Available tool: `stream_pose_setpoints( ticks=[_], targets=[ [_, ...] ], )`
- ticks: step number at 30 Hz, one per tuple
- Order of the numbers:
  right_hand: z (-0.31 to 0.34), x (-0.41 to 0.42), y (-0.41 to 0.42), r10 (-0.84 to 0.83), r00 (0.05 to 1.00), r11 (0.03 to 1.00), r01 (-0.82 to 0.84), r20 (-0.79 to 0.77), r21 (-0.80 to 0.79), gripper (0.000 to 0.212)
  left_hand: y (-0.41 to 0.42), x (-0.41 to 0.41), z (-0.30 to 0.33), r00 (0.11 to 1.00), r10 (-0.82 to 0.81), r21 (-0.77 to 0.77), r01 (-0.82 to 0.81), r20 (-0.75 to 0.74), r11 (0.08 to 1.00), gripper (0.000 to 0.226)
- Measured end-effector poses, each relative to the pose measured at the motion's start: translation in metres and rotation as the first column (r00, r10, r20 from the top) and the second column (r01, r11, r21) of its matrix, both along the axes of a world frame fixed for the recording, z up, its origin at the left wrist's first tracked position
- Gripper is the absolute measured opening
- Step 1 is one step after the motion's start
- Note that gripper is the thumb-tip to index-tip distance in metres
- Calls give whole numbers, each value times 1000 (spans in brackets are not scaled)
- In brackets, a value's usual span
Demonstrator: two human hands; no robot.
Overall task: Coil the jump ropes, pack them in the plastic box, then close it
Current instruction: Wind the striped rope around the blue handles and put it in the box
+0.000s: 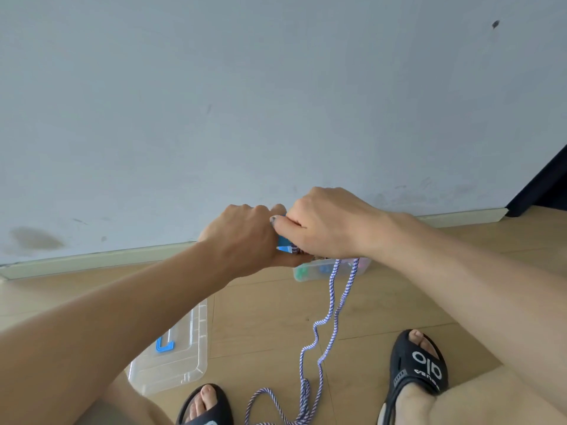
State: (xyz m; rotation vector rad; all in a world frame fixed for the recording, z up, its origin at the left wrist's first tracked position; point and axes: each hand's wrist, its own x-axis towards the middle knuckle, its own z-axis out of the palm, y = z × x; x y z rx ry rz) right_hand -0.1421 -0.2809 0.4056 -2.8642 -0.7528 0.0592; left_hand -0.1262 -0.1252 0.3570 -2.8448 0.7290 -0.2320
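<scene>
Wood floor [264,317] runs up to a pale blue-grey wall [214,102], with a light baseboard [101,259] where they meet. Something dark stands in the far right corner [543,185].

Both hands are raised in front of the wall, touching each other. The left hand [245,240] is curled into a fist around a blue handle [283,244], and only a small bit of the handle peeks out between the hands. The right hand [322,222] is curled too, with its fingers pinching at the top of the handle, where the rope is wound in a few tight turns.

The rope [333,305] is purple and white. Two strands hang down from under the right hand, wiggle down between the feet, and end in a loose tangle on the floor at the bottom edge.

The clear box [302,273] sits on the floor near the wall, partly hidden behind the hands. Small colored things show through its side, but they are too blurry to tell apart. Its clear lid [187,357] lies flat on the floor well apart from it, to the left, with a blue latch [164,345] on top. The left arm covers part of the lid.

Two feet in black sandals [420,369] stand at the bottom, one on each side of the rope.
</scene>
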Motion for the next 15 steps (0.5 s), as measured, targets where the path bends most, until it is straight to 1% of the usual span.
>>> stream_pose_setpoints(
  ticks=[2,4,6,7,8,10,11,13,15],
  targets=[
    [2,7,-2,-1,997,997,-4,71,80,59,-2,-7,-2,997,-74,-18,74,-28,997,82],
    [0,20,-9,-67,994,978,48,87,205,59,-4,-16,-3,986,-167,-66,165,-25,984,83],
    [-7,29,-14,-137,990,938,125,14,323,61,-5,-23,-2,963,-265,-116,268,39,957,81],
    [-10,30,-15,-144,988,915,152,-50,374,62,-4,-24,-2,954,-295,-135,300,57,944,79],
    [-15,31,-15,-135,985,895,169,-112,413,62,-2,-26,0,952,-304,-153,307,45,939,76],
    [-22,31,-12,-128,967,859,219,-221,463,63,2,-28,2,954,-298,-227,285,-28,931,65],
    [-25,33,-12,-142,951,829,266,-275,492,62,3,-29,4,952,-295,-291,262,-76,920,56],
    [-28,35,-17,-177,899,731,392,-400,558,59,2,-30,8,947,-280,-454,183,-157,872,35],
    [-30,32,-25,-157,856,641,468,-493,609,47,0,-27,11,953,-239,-576,90,-188,813,19]
  ],
)
